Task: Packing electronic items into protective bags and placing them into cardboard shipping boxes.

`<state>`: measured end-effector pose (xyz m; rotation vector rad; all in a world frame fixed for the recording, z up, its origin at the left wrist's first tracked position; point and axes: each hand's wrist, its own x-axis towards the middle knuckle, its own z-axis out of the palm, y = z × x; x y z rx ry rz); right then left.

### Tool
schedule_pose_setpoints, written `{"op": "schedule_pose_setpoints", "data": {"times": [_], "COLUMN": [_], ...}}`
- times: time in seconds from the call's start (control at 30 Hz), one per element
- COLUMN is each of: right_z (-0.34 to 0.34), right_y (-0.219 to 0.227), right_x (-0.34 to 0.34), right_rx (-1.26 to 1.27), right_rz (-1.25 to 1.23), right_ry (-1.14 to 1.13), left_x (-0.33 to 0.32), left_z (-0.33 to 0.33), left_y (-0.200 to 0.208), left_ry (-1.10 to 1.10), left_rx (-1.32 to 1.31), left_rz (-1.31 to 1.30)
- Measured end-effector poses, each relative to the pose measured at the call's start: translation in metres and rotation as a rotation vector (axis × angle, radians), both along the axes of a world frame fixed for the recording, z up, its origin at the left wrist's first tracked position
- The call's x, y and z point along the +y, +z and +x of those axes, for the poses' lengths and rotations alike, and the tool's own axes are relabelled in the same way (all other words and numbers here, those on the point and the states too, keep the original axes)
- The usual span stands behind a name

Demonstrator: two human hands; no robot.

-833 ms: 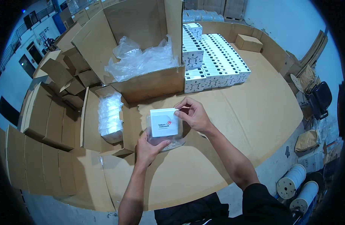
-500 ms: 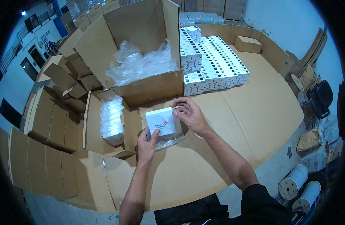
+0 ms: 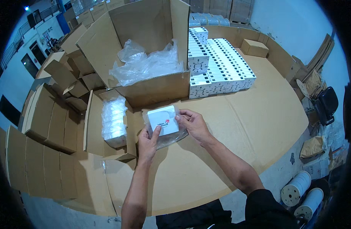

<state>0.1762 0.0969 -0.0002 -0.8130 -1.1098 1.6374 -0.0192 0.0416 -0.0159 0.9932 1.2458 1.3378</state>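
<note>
A flat, square white device (image 3: 159, 115) with a small red mark and dark lettering is held tilted above the table. Behind and below it spreads a clear plastic bag (image 3: 171, 140), its edge showing around the device. My left hand (image 3: 148, 147) grips the lower left of the device, thumb across its front. At its right edge, my right hand (image 3: 193, 125) has its fingers closed on the bag's edge; the fingertips are partly hidden. Just left stands an open cardboard carton (image 3: 92, 131) with a row of plastic-wrapped white units (image 3: 113, 122) inside.
A large open cardboard box (image 3: 152, 91) with crumpled clear plastic bags (image 3: 145, 63) stands behind. Stacks of white printed boxes (image 3: 225, 63) sit at the back right, near a small brown carton (image 3: 254, 48). Folded cartons (image 3: 38, 164) crowd the left. Cardboard covers the table (image 3: 236, 133).
My right hand has come down and closed at the device's right edge, where it was raised at the upper right corner. The device has shifted slightly up; the view has moved slightly.
</note>
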Motion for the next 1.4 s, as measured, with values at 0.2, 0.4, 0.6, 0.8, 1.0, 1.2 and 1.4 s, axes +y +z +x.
{"op": "schedule_pose_setpoints", "data": {"times": [0.2, 0.4, 0.6, 0.8, 1.0, 1.2, 1.4], "right_z": [-0.005, -0.001, -0.007, 0.003, 0.001, 0.001, 0.009], "right_y": [-0.008, -0.008, 0.002, -0.006, 0.004, 0.016, 0.024], "right_x": [-0.001, -0.001, -0.006, -0.002, -0.003, -0.008, -0.01], "right_rx": [0.286, 0.394, 0.435, 0.459, 0.231, -0.066, -0.245], "right_rz": [-0.095, -0.132, -0.144, -0.09, 0.038, 0.165, 0.118], "right_ry": [0.0, 0.007, -0.033, -0.004, 0.03, 0.128, 0.198], "left_x": [0.001, -0.001, -0.001, -0.004, 0.001, -0.006, -0.006], "left_z": [0.0, 0.003, -0.004, 0.0, -0.002, 0.002, 0.0], "left_y": [-0.005, -0.004, -0.013, 0.004, -0.002, 0.003, 0.004], "left_ry": [0.048, 0.091, 0.084, 0.036, 0.075, 0.059, -0.008], "left_rx": [-0.027, -0.065, 0.003, -0.124, -0.269, -0.015, -0.049], "left_rz": [0.035, 0.091, 0.164, 0.279, 0.292, 0.222, 0.16]}}
